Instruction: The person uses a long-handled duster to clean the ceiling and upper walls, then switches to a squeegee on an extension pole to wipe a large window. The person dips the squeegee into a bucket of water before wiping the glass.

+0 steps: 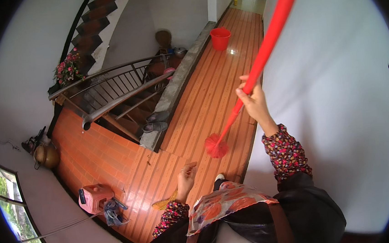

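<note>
My right hand (255,99) grips a long red pole (270,43) near its lower part. The pole slants from the top right down to a round red bristle brush head (216,145), which hangs over the striped orange floor. Lower down and to the left, my left hand (186,180) has its fingers partly curled and holds nothing; it is apart from the pole and the brush head. Both forearms wear flowered sleeves.
A red bucket (220,40) stands on the walkway. Grey shoes (155,127) rest on the concrete ledge (181,83) beside the stair railing (127,97). A pink plastic stool (96,197) stands at lower left, by a plastic bag (113,213). A white wall (329,87) runs along the right.
</note>
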Available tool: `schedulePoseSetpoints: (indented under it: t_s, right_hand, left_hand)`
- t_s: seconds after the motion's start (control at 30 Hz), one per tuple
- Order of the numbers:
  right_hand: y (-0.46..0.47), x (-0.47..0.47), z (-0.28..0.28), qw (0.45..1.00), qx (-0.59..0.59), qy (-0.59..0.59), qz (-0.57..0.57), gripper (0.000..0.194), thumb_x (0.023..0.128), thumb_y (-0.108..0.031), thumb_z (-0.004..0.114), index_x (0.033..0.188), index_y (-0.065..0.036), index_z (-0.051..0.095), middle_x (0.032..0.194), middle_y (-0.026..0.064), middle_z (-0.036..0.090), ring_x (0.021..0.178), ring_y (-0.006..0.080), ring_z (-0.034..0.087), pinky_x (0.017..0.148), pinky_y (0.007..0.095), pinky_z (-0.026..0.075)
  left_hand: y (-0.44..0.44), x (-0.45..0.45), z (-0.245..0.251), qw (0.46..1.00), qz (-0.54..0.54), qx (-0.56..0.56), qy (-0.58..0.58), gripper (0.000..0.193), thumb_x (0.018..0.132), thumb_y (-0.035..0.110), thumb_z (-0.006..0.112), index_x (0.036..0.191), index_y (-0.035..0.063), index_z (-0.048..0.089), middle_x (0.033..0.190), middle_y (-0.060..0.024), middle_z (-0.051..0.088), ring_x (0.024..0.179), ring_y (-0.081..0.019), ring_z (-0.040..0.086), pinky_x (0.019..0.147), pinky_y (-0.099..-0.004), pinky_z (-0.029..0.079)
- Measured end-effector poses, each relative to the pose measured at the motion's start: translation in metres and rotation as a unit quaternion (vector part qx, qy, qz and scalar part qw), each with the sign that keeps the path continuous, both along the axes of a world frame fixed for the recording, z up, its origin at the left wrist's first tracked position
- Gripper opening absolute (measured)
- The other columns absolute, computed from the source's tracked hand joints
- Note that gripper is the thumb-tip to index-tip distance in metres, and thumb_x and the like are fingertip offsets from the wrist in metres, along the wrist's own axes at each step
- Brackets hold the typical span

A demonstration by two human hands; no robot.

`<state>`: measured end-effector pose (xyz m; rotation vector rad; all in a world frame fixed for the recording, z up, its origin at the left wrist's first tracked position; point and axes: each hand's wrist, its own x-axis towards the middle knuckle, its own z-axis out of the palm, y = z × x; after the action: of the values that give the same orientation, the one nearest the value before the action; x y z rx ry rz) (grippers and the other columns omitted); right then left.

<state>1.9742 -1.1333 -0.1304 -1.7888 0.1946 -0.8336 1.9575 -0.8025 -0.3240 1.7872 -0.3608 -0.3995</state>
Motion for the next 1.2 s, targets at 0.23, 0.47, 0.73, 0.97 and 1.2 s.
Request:
schedulePoseSetpoints:
  t_s: [0.23, 0.47, 0.73, 0.97, 1.2]
  right_hand:
    - [-0.113, 0.045, -0.003, 0.981, 0.130, -0.070, -0.127, 0.015, 0.092, -0.015, 0.057, 0.084, -0.003, 0.052, 0.056, -0.0026, 0.043, 0.048, 0.0059, 0.041, 0.047, 0.0226, 0.036]
    - [-0.211, 0.128, -0.030, 0.968, 0.092, -0.135, -0.190, 0.019, 0.091, -0.014, 0.059, 0.078, -0.003, 0.050, 0.055, -0.0024, 0.044, 0.045, 0.0049, 0.040, 0.043, 0.0217, 0.032]
    - [-0.302, 0.218, -0.054, 0.944, 0.081, -0.192, -0.254, 0.017, 0.092, -0.011, 0.055, 0.079, -0.006, 0.044, 0.055, -0.0016, 0.040, 0.045, 0.0069, 0.035, 0.043, 0.0234, 0.031]
    - [-0.384, 0.237, -0.073, 0.927, 0.017, -0.189, -0.324, 0.021, 0.094, -0.016, 0.050, 0.075, -0.009, 0.042, 0.049, -0.0014, 0.037, 0.042, 0.0074, 0.032, 0.039, 0.0236, 0.027]
    - [-0.522, 0.290, -0.082, 0.942, -0.039, -0.221, -0.249, 0.025, 0.095, -0.021, 0.049, 0.074, -0.011, 0.041, 0.048, -0.0025, 0.034, 0.041, 0.0075, 0.030, 0.039, 0.0231, 0.026]
  left_hand:
    - [-0.049, 0.100, -0.033, 0.999, 0.024, -0.005, 0.039, 0.020, 0.091, 0.008, 0.054, 0.108, 0.0000, 0.061, 0.094, -0.0093, 0.066, 0.091, -0.0148, 0.062, 0.079, -0.0272, 0.048]
    - [-0.124, 0.248, -0.066, 0.999, -0.003, 0.037, 0.036, 0.022, 0.088, 0.005, 0.055, 0.108, -0.0015, 0.061, 0.092, -0.0116, 0.067, 0.086, -0.0166, 0.064, 0.075, -0.0276, 0.050]
    - [-0.270, 0.458, -0.032, 0.988, -0.127, 0.068, -0.053, 0.021, 0.087, 0.008, 0.057, 0.106, -0.0007, 0.061, 0.091, -0.0150, 0.067, 0.086, -0.0194, 0.066, 0.071, -0.0292, 0.050]
    - [-0.466, 0.531, -0.039, 0.951, -0.308, -0.027, -0.025, 0.021, 0.091, 0.012, 0.056, 0.107, 0.0001, 0.061, 0.095, -0.0104, 0.065, 0.087, -0.0179, 0.063, 0.074, -0.0291, 0.049]
    - [-0.655, 0.560, -0.045, 0.888, -0.455, 0.047, -0.036, 0.023, 0.089, 0.014, 0.056, 0.108, 0.0013, 0.061, 0.098, -0.0131, 0.065, 0.087, -0.0236, 0.062, 0.076, -0.0322, 0.049]
